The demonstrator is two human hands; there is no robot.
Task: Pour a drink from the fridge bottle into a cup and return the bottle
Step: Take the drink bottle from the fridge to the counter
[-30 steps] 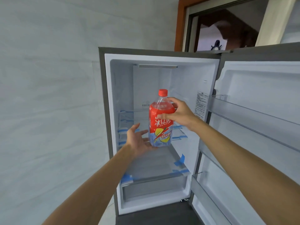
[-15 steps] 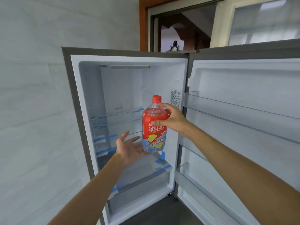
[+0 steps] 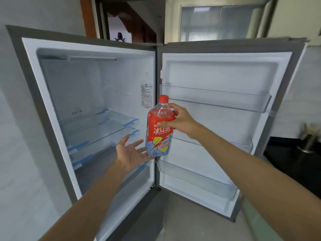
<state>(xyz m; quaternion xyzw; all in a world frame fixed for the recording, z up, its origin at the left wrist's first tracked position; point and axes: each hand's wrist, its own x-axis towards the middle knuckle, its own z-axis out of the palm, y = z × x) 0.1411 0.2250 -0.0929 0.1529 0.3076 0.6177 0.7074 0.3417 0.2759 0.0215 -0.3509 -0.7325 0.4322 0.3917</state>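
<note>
open fridge (image 3: pixel 97 80) behind — right grip (image 3: pixel 182 121) clasps the bottle (image 3: pixel 159 136) high up, left grip (image 3: pixel 132 153) spread flat under its base.

Only the person's arms show: the left forearm (image 3: pixel 97 197) and the right forearm (image 3: pixel 251 164) are bare along their visible length, and the left hand (image 3: pixel 132 153) and the right hand (image 3: pixel 182 122) are bare too.

Frosted window (image 3: pixel 220 23), wooden door frame (image 3: pixel 87 16), metal utensil holder (image 3: pixel 310 143), dark counter (image 3: pixel 295 159)

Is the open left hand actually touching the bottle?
Cannot tell. In the head view the left hand reaches the base of the bottle, but neither contact nor a gap shows plainly.
</note>
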